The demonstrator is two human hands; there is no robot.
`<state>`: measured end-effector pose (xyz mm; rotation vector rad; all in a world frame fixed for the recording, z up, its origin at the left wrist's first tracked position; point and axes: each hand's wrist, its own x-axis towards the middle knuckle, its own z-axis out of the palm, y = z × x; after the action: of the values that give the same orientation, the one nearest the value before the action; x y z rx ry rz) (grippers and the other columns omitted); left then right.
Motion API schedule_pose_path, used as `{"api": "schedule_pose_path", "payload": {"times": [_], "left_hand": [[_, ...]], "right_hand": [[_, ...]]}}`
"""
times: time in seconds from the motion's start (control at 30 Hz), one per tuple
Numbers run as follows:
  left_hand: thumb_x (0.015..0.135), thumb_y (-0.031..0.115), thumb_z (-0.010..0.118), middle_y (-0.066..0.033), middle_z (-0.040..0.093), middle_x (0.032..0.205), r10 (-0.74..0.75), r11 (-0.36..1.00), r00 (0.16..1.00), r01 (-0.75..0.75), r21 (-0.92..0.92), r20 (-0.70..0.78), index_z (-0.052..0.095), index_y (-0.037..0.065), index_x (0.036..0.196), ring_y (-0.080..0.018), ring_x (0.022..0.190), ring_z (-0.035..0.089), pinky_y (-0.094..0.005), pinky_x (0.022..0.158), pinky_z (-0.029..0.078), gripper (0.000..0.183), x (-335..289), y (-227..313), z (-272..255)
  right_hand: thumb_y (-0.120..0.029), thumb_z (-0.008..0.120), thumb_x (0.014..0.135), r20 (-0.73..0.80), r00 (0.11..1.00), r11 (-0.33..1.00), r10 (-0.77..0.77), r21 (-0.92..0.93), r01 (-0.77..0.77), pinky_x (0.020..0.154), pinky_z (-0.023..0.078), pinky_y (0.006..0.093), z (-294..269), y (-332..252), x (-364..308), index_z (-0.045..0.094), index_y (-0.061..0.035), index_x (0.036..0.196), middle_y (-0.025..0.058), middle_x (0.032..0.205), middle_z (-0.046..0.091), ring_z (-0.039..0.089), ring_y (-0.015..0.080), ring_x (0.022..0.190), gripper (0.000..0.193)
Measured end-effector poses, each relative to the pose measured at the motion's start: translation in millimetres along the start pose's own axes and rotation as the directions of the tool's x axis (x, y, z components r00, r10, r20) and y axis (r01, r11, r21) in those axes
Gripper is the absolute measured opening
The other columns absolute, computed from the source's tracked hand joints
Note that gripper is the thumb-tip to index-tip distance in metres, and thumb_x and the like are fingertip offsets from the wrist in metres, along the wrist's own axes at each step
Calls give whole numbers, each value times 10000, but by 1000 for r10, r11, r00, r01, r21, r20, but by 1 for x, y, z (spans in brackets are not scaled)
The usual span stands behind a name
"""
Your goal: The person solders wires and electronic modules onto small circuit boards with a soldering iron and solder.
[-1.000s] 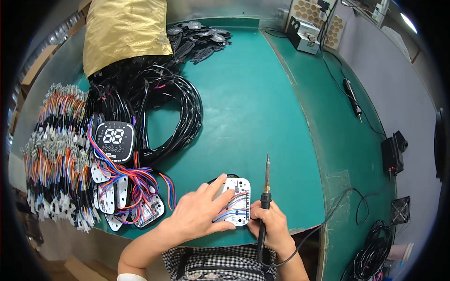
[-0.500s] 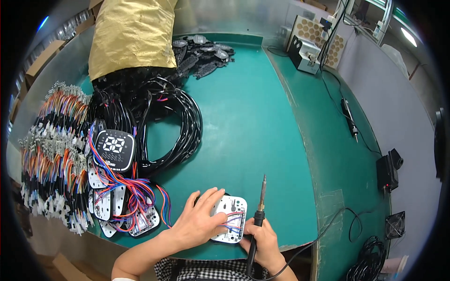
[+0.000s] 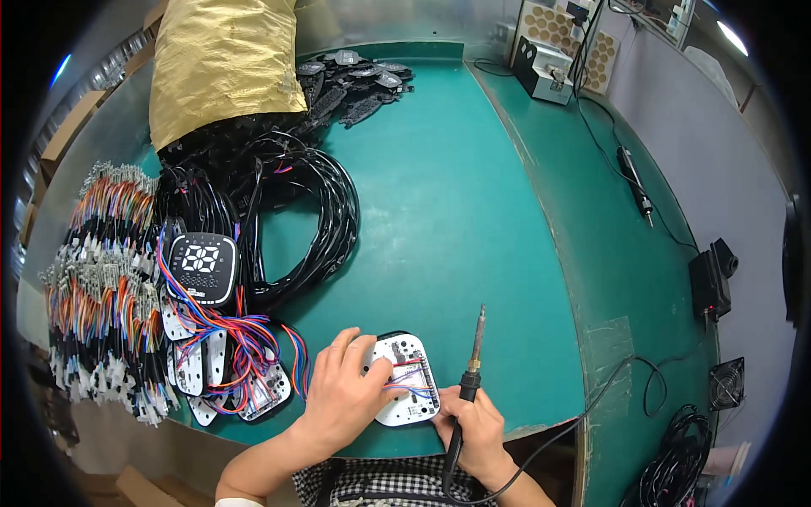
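Observation:
A white circuit board (image 3: 408,410) with rounded corners lies near the table's front edge, red and blue wires (image 3: 412,388) running across it. My left hand (image 3: 345,384) covers its left side and grips it. The left thumb presses by the wires; the undersides of the fingers are hidden. In my right hand (image 3: 480,429) is a soldering iron (image 3: 471,382) held upright, black handle down and metal tip pointing away from me, apart from the board. The right fingertips touch the board's right edge.
Bundled coloured wires (image 3: 110,296) fill the left side, beside more boards (image 3: 270,393) and a black display panel (image 3: 201,269). Behind sit a black cable coil (image 3: 342,220), a gold bag (image 3: 224,63) and black plastic parts (image 3: 355,80). The iron's cord (image 3: 562,435) trails right. A screwdriver-like tool (image 3: 634,186) hangs there.
The view has shifted slightly. The board has turned a little and moved slightly left and away with my left hand. The soldering iron stays upright in my right hand.

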<state>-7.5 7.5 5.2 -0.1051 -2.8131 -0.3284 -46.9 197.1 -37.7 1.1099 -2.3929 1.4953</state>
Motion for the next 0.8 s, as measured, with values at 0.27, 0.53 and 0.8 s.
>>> {"api": "schedule_pose_path", "payload": {"times": [0.27,0.53,0.8], "left_hand": [[605,255,784,-102,545,986,-157,987,986,155,37,50,589,93,882,-275,901,534,-389,712,429,375,-2,10,-11],[573,171,799,-102,544,1009,-137,990,988,139,-28,74,592,78,900,-280,929,518,-378,764,448,398,2,-4,0],[641,253,758,-132,527,1155,-91,996,994,90,15,60,576,84,967,-292,1048,502,-402,759,446,409,-6,1,4]], "right_hand": [[83,729,611,-27,999,1000,20,4,-19,624,501,338,3,-2,-3,510,-36,873,112,772,615,636,278,793,361],[14,794,627,-66,998,1000,16,2,-16,590,529,301,5,-2,-1,460,-52,841,65,730,623,665,235,752,402],[3,798,624,-43,999,999,-10,-41,8,586,518,316,5,-2,1,460,-55,843,62,723,617,661,244,741,407]]}}
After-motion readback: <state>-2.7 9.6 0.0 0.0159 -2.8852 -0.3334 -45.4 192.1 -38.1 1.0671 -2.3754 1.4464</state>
